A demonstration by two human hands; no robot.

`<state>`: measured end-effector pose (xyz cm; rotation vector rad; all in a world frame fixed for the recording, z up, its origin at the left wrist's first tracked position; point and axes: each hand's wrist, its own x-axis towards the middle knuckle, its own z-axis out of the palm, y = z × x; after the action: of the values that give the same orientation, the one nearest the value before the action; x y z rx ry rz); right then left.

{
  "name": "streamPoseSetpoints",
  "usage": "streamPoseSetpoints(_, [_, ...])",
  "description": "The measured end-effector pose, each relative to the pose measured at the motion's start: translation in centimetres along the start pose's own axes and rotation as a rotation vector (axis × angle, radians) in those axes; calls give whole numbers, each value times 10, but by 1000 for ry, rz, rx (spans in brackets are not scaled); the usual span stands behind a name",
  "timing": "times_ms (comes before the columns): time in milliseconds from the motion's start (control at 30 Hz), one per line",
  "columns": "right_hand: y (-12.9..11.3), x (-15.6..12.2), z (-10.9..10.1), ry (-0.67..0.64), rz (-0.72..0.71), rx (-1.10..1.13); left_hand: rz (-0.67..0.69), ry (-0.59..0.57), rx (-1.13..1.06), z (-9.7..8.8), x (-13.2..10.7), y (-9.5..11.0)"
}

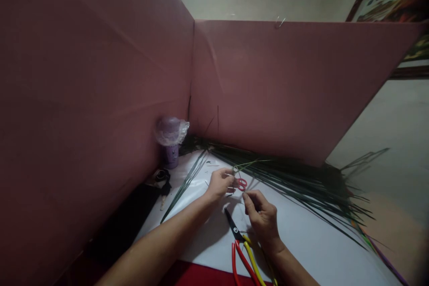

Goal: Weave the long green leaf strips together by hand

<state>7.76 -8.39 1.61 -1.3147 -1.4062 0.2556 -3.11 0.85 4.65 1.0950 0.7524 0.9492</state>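
Observation:
My left hand (221, 183) is closed, its fingertips pinching a thin green leaf strip (239, 166). Lower and to the right, my right hand (263, 214) has thumb and forefinger pressed together; whatever lies between them is too fine to make out. Between the hands show the red finger loops of small scissors (241, 184); I cannot tell whether a hand touches them. Just below my hands, black-bladed shears with red handles (235, 231) lie on the white sheet (301, 241). Yellow handles (252, 259) lie against them, partly hidden by my right wrist.
A large heap of long green leaf strips (288, 176) lies along the back. A smaller bunch (187, 183) is at the left. A purple tumbler (172, 154) with clear plastic over its top stands in the corner, near pink panels (268, 89). A black item (164, 178) lies nearby.

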Motion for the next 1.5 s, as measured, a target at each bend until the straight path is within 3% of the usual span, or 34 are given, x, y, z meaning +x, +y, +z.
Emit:
streamPoseSetpoints(133, [-4, 1, 3, -24, 56, 69, -36, -88, -90, 5, -8, 4])
streamPoseSetpoints(267, [-7, 2, 4, 27, 123, 113, -56, -87, -114, 5, -9, 4])
streamPoseSetpoints(600, [-5, 1, 3, -9, 48, -19, -55, -44, -148, 8, -11, 3])
streamPoseSetpoints(1100, [-5, 8, 6, 53, 425, 295, 43, -38, -267, 15, -14, -5])
streamPoseSetpoints(1500, [0, 9, 4, 62, 400, 294, 65, -53, -290, 17, -18, -7])
